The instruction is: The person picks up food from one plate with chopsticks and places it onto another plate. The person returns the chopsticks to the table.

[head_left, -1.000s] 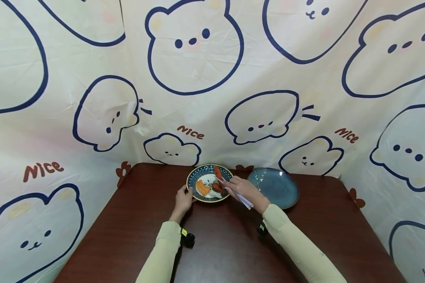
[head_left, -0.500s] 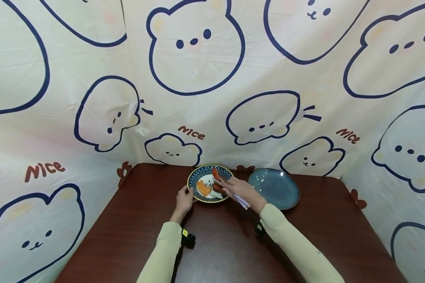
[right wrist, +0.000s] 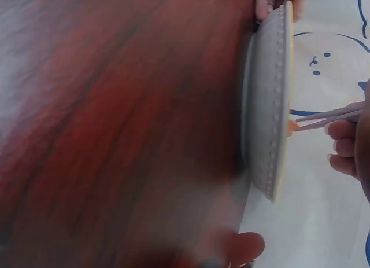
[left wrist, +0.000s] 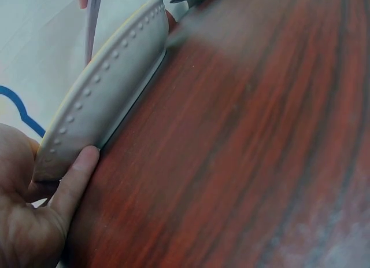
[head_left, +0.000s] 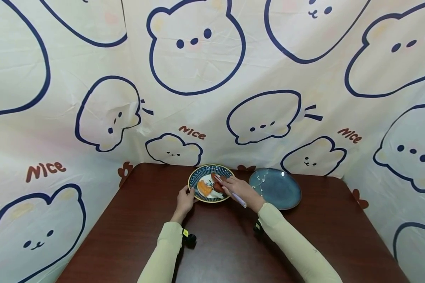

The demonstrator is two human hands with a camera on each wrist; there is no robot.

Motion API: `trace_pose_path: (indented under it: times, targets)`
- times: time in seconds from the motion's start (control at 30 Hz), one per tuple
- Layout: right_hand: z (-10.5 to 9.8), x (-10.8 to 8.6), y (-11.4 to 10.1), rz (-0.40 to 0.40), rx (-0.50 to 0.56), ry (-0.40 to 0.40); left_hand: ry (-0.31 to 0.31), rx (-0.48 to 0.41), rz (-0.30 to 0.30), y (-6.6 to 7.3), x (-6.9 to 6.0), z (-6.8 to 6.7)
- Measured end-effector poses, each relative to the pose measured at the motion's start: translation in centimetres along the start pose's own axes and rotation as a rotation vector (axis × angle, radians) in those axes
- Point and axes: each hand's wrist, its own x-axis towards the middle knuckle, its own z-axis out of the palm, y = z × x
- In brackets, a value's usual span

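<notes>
A patterned blue-and-white plate (head_left: 202, 173) with a yellow rim rests on the table. My left hand (head_left: 184, 200) grips its left edge; in the left wrist view one finger lies against the plate's pale outer wall (left wrist: 110, 88). Pale chopsticks (head_left: 239, 199) are held in my right hand (head_left: 245, 191), above the plate's right side. Their tips reach a reddish elongated food piece (head_left: 213, 177); whether they pinch it is unclear. Beside it are a red-brown food piece (head_left: 218, 187), an orange piece (head_left: 204, 188) and something whitish (head_left: 216, 194), partly hidden. An orange bit (right wrist: 293, 127) shows at the chopstick tips in the right wrist view.
A dark blue plate (head_left: 277, 192) with a white blossom pattern stands to the right, behind my right wrist. The brown wooden table (head_left: 219, 243) ends at a printed cloth backdrop (head_left: 212, 118).
My right hand has shifted slightly left with the chopsticks. The reddish piece at their tips has come lower and nearer the other food. My left hand keeps its grip on the plate.
</notes>
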Motion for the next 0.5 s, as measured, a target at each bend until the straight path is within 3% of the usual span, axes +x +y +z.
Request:
trace_pose_path:
  times: [0.5]
  targets:
    - [0.26, 0.77, -0.08, 0.113, 0.189, -0.129, 0.006, -0.001, 0.007, -0.20, 0.09, 0.08]
